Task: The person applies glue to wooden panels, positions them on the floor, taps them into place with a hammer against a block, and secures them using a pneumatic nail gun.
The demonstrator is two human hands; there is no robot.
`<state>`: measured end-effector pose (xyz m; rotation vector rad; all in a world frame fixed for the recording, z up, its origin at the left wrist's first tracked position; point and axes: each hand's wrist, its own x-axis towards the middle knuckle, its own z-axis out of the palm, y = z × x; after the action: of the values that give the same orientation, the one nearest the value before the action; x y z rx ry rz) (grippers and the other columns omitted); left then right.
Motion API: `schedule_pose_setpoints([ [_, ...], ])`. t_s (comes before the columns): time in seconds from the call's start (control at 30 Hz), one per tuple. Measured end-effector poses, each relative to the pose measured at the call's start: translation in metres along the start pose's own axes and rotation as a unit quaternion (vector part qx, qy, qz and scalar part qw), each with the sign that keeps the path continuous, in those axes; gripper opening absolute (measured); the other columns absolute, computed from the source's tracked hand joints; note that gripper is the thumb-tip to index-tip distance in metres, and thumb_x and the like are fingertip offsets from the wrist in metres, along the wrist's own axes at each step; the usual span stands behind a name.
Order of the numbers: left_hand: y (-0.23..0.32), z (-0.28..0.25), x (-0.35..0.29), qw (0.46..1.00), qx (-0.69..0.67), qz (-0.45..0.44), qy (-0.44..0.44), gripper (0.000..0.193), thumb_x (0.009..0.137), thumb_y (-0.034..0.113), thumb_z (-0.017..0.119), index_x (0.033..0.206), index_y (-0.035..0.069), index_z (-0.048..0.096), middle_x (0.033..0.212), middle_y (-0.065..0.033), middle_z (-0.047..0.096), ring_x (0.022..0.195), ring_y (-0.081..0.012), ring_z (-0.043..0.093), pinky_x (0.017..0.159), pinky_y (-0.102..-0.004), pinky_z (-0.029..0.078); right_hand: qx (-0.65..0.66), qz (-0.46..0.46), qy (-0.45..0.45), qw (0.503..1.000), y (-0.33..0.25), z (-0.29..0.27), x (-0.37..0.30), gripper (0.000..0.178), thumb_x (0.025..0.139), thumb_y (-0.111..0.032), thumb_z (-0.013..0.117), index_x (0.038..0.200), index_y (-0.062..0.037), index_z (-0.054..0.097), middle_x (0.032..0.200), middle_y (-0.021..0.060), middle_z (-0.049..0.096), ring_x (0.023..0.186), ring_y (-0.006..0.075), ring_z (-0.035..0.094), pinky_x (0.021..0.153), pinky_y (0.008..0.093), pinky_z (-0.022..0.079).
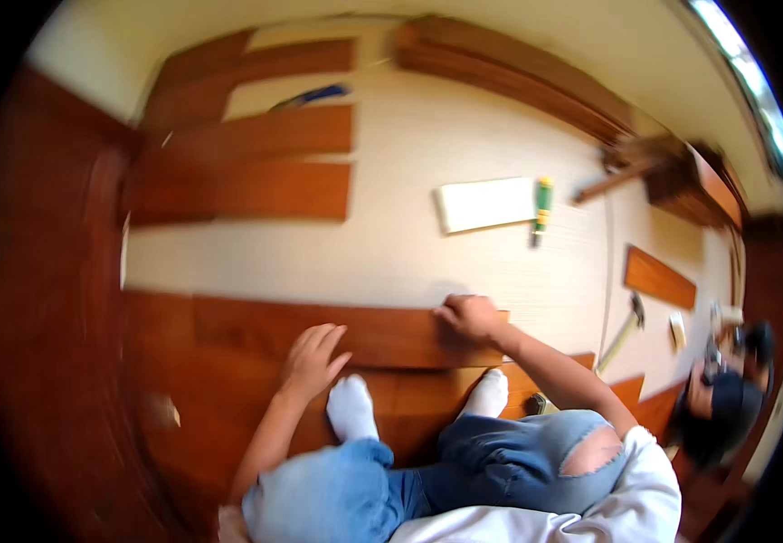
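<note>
Head view: a long reddish-brown plank [387, 339] was seen lying crosswise on the near side of a white rectangular pad [489, 204], alongside other floor boards [414, 394]. The plank's right end was partly covered by the right hand [471, 317], nearer than the pad; its fingers were curled inward, but whether the wood was gripped or merely pressed could not be told. The left hand [314, 362] was held at the plank, nearer than the pad and to its left, with fingers and thumb spread apart; whether the wood was touched could not be told. Just beside the pad's right edge, a green-and-yellow-handled tool [543, 196] was placed. To the pad's left, several loose boards [274, 188] were laid out, with a blurred blue-handled tool [323, 92] set among them. To the pad's right and nearer, a hammer [622, 338] was placed beside a short board [661, 277]. Farther right of the pad, another person [724, 407] was partly shown in dark clothing.
</note>
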<state>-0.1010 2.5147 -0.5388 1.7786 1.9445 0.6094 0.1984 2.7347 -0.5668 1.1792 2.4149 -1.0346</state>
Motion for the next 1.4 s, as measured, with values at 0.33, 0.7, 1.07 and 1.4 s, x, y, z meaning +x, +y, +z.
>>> schedule_pose_setpoints([
  [0.33,-0.007,0.003,0.06,0.976,0.122,0.113,-0.14,0.129,0.058,0.041,0.099,0.163,0.012,0.03,0.167,-0.0266,0.022,0.154,-0.0466,0.023,0.127,-0.0566,0.024,-0.076,0.083,0.087,0.99,0.097,-0.06,-0.036,0.057,0.103,-0.059,0.049,0.086,-0.01,0.074,0.084,0.0195,0.074,0.083,0.0423,0.07,0.081,0.0521,0.055],
  [0.7,-0.002,0.052,0.097,0.963,0.16,0.141,-0.162,0.119,0.064,0.042,0.096,0.162,0.012,0.035,0.168,-0.0262,0.023,0.154,-0.0454,0.023,0.128,-0.0557,0.021,-0.057,0.077,0.382,0.919,0.137,0.022,-0.109,0.053,0.093,-0.025,0.071,0.14,-0.0051,0.057,0.15,0.0199,0.051,0.14,0.0373,0.048,0.119,0.0488,0.039],
  [1.07,0.053,0.084,0.191,0.958,0.154,0.201,-0.133,0.107,0.065,0.033,0.097,0.155,0.009,0.045,0.164,-0.0269,0.03,0.149,-0.0465,0.034,0.122,-0.0527,0.035,-0.107,0.127,0.409,0.897,0.223,-0.006,-0.097,0.052,0.102,-0.021,0.057,0.153,-0.0111,0.048,0.163,0.0113,0.041,0.152,0.0296,0.037,0.127,0.0465,0.028],
  [1.4,0.091,0.116,0.251,0.96,0.159,0.201,-0.113,0.107,0.069,0.039,0.094,0.159,0.013,0.042,0.159,-0.0249,0.035,0.143,-0.0456,0.039,0.118,-0.0512,0.039,-0.148,0.225,0.488,0.83,0.284,-0.043,-0.054,0.048,0.104,-0.022,0.055,0.15,-0.0086,0.05,0.163,0.01,0.042,0.153,0.0289,0.035,0.129,0.0446,0.025],
])
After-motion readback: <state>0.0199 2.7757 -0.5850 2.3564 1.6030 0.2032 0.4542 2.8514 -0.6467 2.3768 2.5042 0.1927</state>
